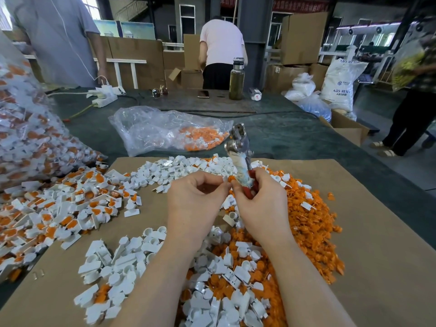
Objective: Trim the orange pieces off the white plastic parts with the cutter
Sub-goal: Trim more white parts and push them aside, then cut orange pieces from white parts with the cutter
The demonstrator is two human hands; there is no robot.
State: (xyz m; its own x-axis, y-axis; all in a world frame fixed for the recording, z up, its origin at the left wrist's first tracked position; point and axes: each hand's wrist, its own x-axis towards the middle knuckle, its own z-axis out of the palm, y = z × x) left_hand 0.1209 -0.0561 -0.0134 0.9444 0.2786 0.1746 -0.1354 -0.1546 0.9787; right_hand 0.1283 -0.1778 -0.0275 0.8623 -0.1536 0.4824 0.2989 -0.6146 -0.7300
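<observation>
The right hand (262, 204) grips the cutter (240, 156) by its red handles, metal head pointing up and away. The left hand (195, 199) pinches a small orange piece (230, 178) at its fingertips, just beside the cutter. Both hover over cardboard (377, 232) on the bench (283, 135), amid white parts (118, 260) and orange offcuts (313, 223).

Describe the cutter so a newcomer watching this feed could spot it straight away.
Start at the brown cardboard sheet covered in white and orange plastic bits, then look to its far middle where the two hands meet. The right hand grips the cutter, which points up and away from the person. It is the only metal thing there: shiny silver head, red handles, pale wrapping round one handle.
</observation>
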